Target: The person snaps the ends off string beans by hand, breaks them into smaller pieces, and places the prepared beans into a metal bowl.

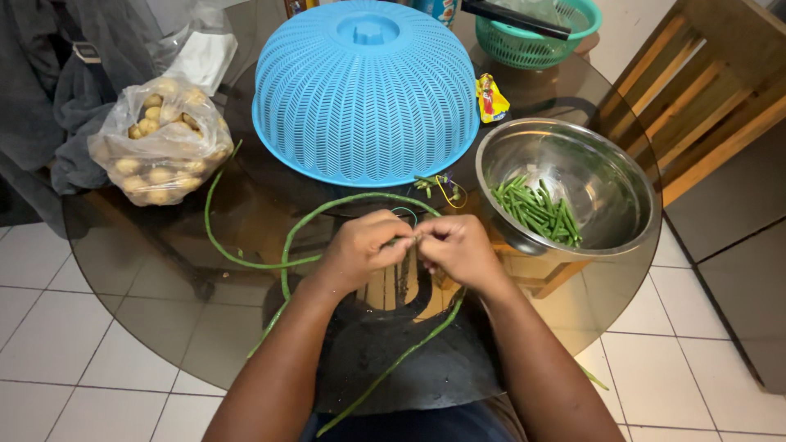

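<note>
Both hands, left hand (pixel 360 245) and right hand (pixel 460 248), are pinching one long bean (pixel 327 206) at bench centre, each grip closed on it. It looks light, bendy, snappable; the steel bowl (pixel 610 164) is sitting at two o'clock.

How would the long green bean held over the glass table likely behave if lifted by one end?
Probably floppy: the long green bean loops and droops between both hands. Likely light and easily snapped, judging by short pieces in the steel bowl.
</note>
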